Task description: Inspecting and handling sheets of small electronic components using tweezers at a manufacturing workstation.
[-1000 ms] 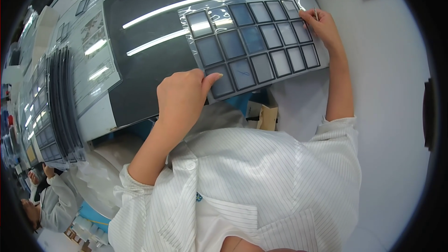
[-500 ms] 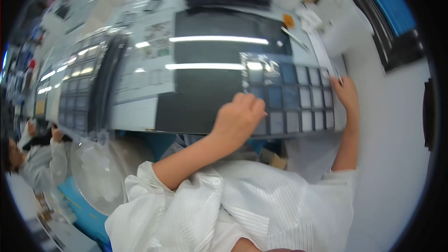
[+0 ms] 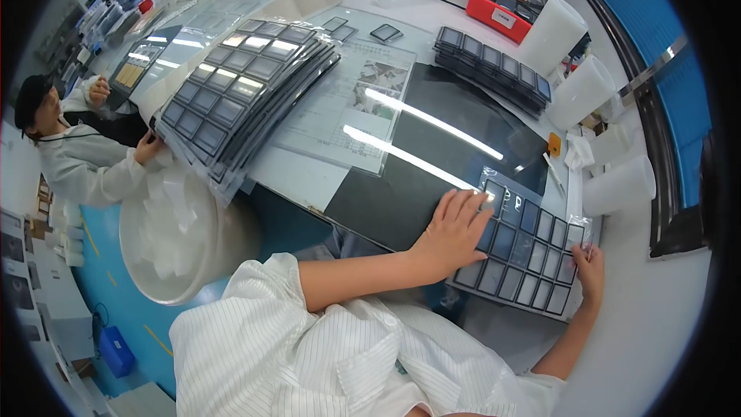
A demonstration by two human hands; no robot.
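A flat sheet of dark-framed rectangular panes [image 3: 532, 253], laid out in a grid, lies at the table's front right edge with clear film shining on it. My left hand [image 3: 454, 235] rests with fingers spread over the sheet's left end. At the opposite end, my right hand [image 3: 589, 269] pinches the sheet's right edge and the clear film there. Whether a thin tool is also between its fingers, I cannot make out. Under my left hand, a dark mat [image 3: 378, 205] covers part of the glass-topped table.
A tall stack of similar sheets [image 3: 231, 100] overhangs the table's left front edge, above a white bin [image 3: 166, 235]. Farther back stand a row of framed pieces [image 3: 494, 69], a red box [image 3: 502, 9] and white rolls [image 3: 583, 93]. A person [image 3: 85, 147] sits at left.
The view has swung left, bringing the stack and the co-worker further in. My left hand has gone from curled fingers to spread ones on the sheet. My right hand stays at its right edge.
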